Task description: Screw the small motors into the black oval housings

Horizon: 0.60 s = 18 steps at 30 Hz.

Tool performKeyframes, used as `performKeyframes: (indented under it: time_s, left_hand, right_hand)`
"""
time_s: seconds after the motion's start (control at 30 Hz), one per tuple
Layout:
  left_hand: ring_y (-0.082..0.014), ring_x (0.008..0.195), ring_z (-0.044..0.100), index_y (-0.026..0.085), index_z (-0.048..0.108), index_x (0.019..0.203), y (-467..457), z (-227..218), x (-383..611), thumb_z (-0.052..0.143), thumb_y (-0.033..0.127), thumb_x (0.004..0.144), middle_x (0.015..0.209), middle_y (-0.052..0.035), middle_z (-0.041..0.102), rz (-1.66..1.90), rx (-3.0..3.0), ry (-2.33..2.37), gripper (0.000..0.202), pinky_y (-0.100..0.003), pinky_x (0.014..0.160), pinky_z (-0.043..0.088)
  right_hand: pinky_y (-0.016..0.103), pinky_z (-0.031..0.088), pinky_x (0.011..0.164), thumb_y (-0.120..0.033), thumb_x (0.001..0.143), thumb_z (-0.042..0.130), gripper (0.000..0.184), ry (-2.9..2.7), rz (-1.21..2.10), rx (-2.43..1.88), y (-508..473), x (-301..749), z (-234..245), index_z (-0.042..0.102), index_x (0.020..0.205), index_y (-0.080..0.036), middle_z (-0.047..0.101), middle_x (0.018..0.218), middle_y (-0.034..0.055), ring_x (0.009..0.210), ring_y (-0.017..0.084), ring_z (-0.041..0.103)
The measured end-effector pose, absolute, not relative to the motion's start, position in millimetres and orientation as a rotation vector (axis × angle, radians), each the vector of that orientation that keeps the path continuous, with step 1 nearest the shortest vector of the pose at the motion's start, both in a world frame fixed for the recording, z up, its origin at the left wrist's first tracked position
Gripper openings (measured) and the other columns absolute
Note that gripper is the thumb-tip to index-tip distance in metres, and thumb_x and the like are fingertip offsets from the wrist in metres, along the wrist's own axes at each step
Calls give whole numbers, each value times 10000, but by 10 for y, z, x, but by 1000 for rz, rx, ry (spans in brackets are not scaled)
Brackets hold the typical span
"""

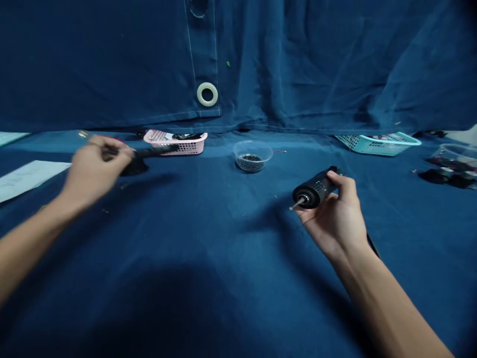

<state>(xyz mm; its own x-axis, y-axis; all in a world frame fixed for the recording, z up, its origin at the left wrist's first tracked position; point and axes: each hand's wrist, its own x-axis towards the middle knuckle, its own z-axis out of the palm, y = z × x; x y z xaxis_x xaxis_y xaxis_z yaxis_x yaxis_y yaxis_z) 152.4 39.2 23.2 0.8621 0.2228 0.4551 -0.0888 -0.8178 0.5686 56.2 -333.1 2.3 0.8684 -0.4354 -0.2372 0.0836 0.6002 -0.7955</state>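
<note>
My right hand [335, 214] is wrapped around a black electric screwdriver [316, 188], whose thin metal bit points down and to the left. Over the left side of the cloth, my left hand [95, 164] pinches a dark part [143, 154] with a long narrow end pointing right. Motion blurs that part, so its exact kind is unclear. Red and a shiny metal bit show around the same fingers. Between the hands, farther back, stands a clear round tub [252, 156] holding many small dark pieces, probably screws.
A pink basket [186, 148] and a turquoise basket [387, 145] stand at the back under the hanging blue curtain [335, 64]. White paper [30, 178] lies at left. On the far right are a clear container [456, 154] and black parts [447, 176]. Blue cloth [208, 233] covers the surface.
</note>
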Motion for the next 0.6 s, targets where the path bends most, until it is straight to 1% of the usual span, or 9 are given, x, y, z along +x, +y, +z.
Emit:
performKeyframes:
  time_s: [0.03,0.1,0.17,0.3,0.37,0.43,0.5,0.6]
  left_hand:
    - [-227,981,642,147,575,1120,254,165,1373,575,415,852,1072,-83,664,517,2403,-9,379,-374,915,504]
    - [-212,908,648,147,588,1053,-69,10,1130,614,440,831,1035,-84,677,272,2264,-113,369,-343,862,504]
    - [-194,907,639,150,582,1032,-392,-165,966,612,446,841,1060,-86,680,36,2087,-219,354,-312,840,496]
    - [-165,887,611,147,576,963,-838,-454,764,650,444,832,999,-62,664,-338,1824,-296,333,-264,794,457]
    - [-130,796,572,153,591,939,-940,-510,669,624,470,860,897,-20,631,-468,1727,-287,328,-232,715,415]
    - [-104,727,521,153,601,919,-986,-509,574,596,475,883,815,7,576,-546,1631,-238,324,-216,666,375]
    - [-94,721,495,145,610,924,-997,-487,494,588,455,893,808,10,551,-566,1554,-193,312,-211,663,365]
    - [-100,750,499,134,629,953,-974,-489,430,582,457,898,834,-1,554,-563,1518,-165,331,-218,686,381]
  right_hand:
    - [215,519,470,-363,807,561,203,431,-325,-881,-3319,556,22,470,752,-189,509,607,-43,519,87,543]
    - [219,508,456,-387,779,583,228,406,-354,-885,-3297,546,18,477,746,-188,509,616,-39,518,91,534]
    - [220,498,452,-383,767,602,230,368,-384,-894,-3283,542,9,479,745,-190,498,618,-41,518,92,528]
    - [214,460,431,-382,780,586,228,284,-448,-938,-3287,547,-16,461,729,-198,462,604,-45,506,92,507]
    - [213,429,409,-389,783,573,232,251,-481,-963,-3296,549,-29,452,724,-200,448,599,-43,499,97,498]
    - [218,429,413,-384,778,576,228,234,-506,-974,-3299,543,-39,450,725,-201,443,603,-43,507,100,503]
    - [226,447,433,-367,769,587,217,229,-500,-985,-3290,529,-45,454,724,-202,447,605,-45,511,99,507]
    - [224,447,433,-362,756,593,214,227,-450,-1014,-3252,501,-46,461,710,-199,456,595,-42,501,94,507]
